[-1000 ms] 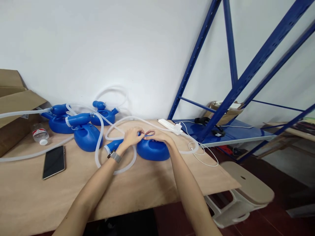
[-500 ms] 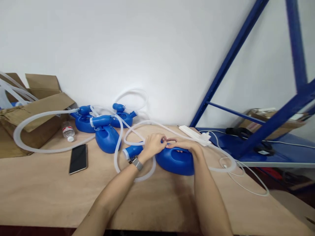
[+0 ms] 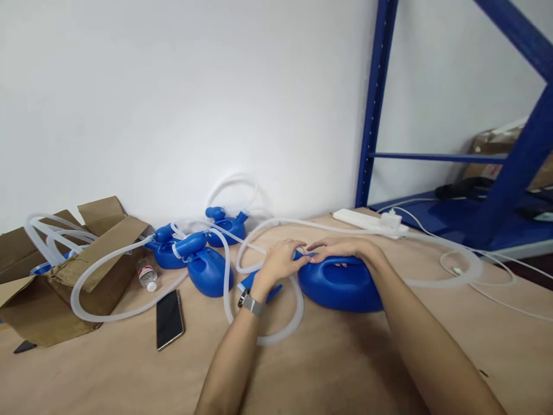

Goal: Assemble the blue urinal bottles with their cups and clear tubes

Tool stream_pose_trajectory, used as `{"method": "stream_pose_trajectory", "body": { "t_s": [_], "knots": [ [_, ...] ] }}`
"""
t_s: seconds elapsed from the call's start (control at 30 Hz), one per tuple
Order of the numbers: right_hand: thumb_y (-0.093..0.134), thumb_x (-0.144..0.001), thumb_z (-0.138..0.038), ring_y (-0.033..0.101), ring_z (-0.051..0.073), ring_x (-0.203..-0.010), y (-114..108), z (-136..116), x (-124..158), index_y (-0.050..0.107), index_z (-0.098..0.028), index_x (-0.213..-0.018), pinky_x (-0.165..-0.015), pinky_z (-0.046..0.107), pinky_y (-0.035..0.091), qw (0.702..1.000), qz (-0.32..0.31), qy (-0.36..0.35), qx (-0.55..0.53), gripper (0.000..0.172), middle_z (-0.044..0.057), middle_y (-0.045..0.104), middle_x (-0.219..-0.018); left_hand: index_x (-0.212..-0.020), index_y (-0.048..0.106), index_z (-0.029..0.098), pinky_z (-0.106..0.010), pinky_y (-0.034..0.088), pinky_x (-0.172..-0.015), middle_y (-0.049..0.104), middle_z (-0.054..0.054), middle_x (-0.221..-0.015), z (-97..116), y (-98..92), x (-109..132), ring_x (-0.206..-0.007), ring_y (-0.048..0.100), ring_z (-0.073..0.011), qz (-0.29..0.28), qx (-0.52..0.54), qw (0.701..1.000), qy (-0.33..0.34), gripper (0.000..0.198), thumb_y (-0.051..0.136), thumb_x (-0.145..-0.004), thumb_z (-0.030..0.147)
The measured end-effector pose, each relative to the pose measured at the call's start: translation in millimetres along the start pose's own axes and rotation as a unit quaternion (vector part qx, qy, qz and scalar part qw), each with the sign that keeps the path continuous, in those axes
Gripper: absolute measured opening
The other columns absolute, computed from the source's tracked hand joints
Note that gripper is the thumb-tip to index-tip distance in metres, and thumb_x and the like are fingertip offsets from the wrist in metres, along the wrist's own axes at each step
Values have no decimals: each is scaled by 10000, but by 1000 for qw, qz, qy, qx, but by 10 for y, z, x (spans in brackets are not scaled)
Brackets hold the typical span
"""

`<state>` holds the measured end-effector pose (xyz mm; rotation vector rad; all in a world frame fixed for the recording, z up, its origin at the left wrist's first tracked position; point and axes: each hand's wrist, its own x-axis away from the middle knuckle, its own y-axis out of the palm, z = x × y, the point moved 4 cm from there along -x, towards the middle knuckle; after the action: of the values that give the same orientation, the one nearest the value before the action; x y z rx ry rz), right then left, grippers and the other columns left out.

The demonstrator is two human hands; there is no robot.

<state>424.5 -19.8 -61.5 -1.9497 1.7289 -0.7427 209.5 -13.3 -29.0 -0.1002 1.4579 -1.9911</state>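
Note:
A blue plastic container with a handle (image 3: 341, 285) lies on its side on the wooden table (image 3: 328, 369). My left hand (image 3: 281, 260) is closed at the container's neck, pinching a clear flexible tube (image 3: 276, 334) that loops in front of it. My right hand (image 3: 345, 249) rests curled over the container's top by the handle, its fingertips meeting the left hand's. A watch sits on my left wrist. What exactly the fingertips pinch is hidden.
More blue containers (image 3: 203, 268) with tubes lie at the back left. An open cardboard box (image 3: 47, 288) holds tubing. A phone (image 3: 169, 319) and a small bottle (image 3: 147, 275) lie nearby. A white power strip (image 3: 367, 222) and blue shelving (image 3: 380, 104) stand right.
The view has swung left and closer; the box is now in sight. Both hands stay together at the container's neck with little movement.

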Motion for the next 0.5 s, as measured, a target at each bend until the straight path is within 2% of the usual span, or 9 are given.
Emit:
{"method": "stream_pose_trajectory", "body": {
  "t_s": [0.07,0.13,0.23,0.3,0.33,0.4,0.43,0.5],
  "knots": [
    [932,-602,-661,620,438,-1421,-9,5,33,807,-251,-1333,-1182,500,517,999,-39,35,12,848,143,720,-1470,-1485,655,231,-517,414,-1286,630,-157,-1564,-19,-122,42,-1474,578,-329,3,-19,999,28,536,732,-983,406],
    [892,-652,-739,568,438,-1476,-30,-14,60,735,-228,-1448,-1227,497,478,998,-35,52,14,958,149,652,-1568,-1504,634,229,-530,383,-1304,589,-165,-1593,-32,-319,109,-1520,522,-334,41,-27,998,47,588,775,-946,347],
    [845,-731,-752,585,420,-1459,-18,-65,63,693,-202,-1484,-1225,476,478,998,12,64,22,944,155,616,-1607,-1359,712,205,-471,484,-1209,686,-143,-1400,-67,-713,264,-1343,640,-303,118,-18,992,50,425,749,-958,344],
    [832,-784,-710,642,393,-1385,33,-105,41,658,-208,-1510,-1163,459,526,997,41,71,14,900,154,647,-1568,-1164,757,180,-423,563,-1064,755,-109,-1173,-139,-943,379,-1122,717,-270,135,-17,991,5,260,720,-961,337],
    [840,-799,-679,682,374,-1319,67,-126,23,637,-211,-1525,-1117,447,553,996,52,72,8,887,156,687,-1509,-1080,762,176,-399,581,-996,770,-92,-1078,-191,-1014,427,-1030,732,-254,116,-17,993,-28,217,705,-965,352],
    [859,-821,-603,746,328,-1148,122,-167,-26,615,-207,-1532,-1019,413,594,995,79,56,-12,850,147,769,-1331,-1027,763,175,-363,590,-910,791,-82,-1029,-330,-1036,501,-959,748,-247,23,-32,993,-108,241,728,-938,396],
    [854,-839,-562,759,303,-1074,131,-178,-52,617,-199,-1518,-978,394,607,993,103,40,-38,805,139,788,-1249,-1080,769,176,-352,592,-900,803,-92,-1102,-414,-990,529,-1000,758,-260,-44,-48,986,-153,313,782,-891,425],
    [787,-908,-497,762,263,-1027,96,-151,-91,628,-193,-1477,-940,361,622,979,164,2,-120,665,130,789,-1195,-1305,736,198,-346,596,-925,759,-126,-1369,-586,-826,574,-1182,745,-317,-180,-89,950,-240,650,915,-742,470]
  ]
}}
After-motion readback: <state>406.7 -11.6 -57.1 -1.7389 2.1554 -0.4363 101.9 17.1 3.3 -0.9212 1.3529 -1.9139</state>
